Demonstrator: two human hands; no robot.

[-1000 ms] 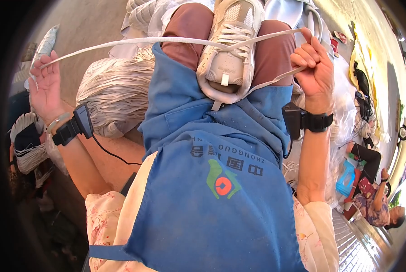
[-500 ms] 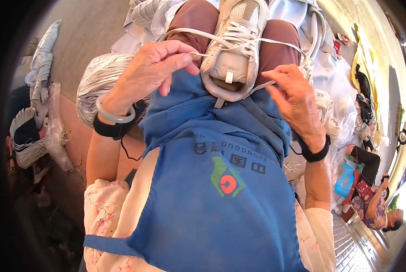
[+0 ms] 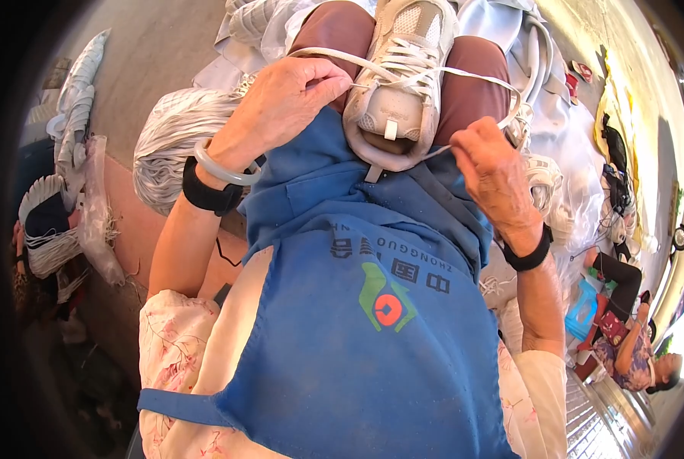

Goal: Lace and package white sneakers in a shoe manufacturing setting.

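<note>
A beige sneaker [image 3: 394, 107] rests between my knees, its heel opening toward me and its tongue pulled up. A pale shoelace [image 3: 414, 75] crosses its upper, with one long end looping out to each side. At the shoe's left collar edge, my left hand [image 3: 300, 99] pinches one lace end near an eyelet. My right hand [image 3: 495, 168] is closed on the other lace, right of the collar. A thin tip sticks out from its fingers toward the shoe's rim. The lower part of the shoe is hidden by my lap.
A bundle of pale laces [image 3: 175, 149] lies left of my left arm. More laces [image 3: 55, 249] and plastic-wrapped bundles [image 3: 78, 99] are at the far left. Other pale shoes [image 3: 542, 180] sit right of my knee among plastic bags. A person [image 3: 632, 356] sits at the far right near a blue stool [image 3: 581, 310].
My left hand has moved right, bringing the lace end to the eyelet. The fingers of my right hand have closed tighter, and less of the tip shows.
</note>
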